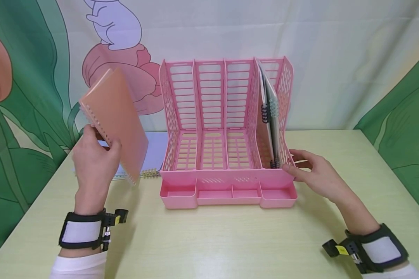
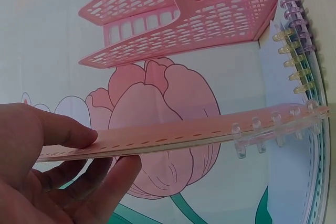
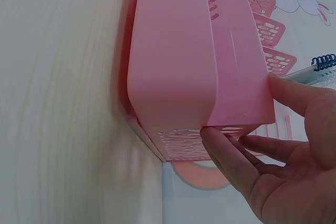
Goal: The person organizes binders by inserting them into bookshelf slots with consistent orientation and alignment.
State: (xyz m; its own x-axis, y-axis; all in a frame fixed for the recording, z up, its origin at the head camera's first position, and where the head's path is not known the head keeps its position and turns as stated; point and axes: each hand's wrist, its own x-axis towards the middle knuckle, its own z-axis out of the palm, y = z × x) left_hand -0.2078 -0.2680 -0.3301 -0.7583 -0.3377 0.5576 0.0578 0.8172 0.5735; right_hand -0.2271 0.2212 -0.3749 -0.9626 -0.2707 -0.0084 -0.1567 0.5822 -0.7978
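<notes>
My left hand (image 1: 94, 164) pinches a peach-coloured spiral notebook (image 1: 116, 112) by its bound edge, thumb on one cover and fingers on the other. The notebook stands tilted above the table, left of a pink desk file organizer (image 1: 227, 174). In the left wrist view its clear rings (image 2: 278, 129) show along the edge. At the organizer's front right corner, my right hand (image 1: 315, 174) grips the side, with the thumb on the front rim and the fingers against the outer side wall. Several spiral notebooks (image 1: 274, 124) stand upright in the rightmost compartment.
Blue-covered spiral notebooks (image 1: 155, 149) lie on the table (image 1: 223, 244) at the organizer's left, behind the held one. The other tall compartments show bare slatted floors. Small trays (image 1: 214, 201) run along the organizer's front. A printed curtain (image 1: 335, 69) hangs behind the table.
</notes>
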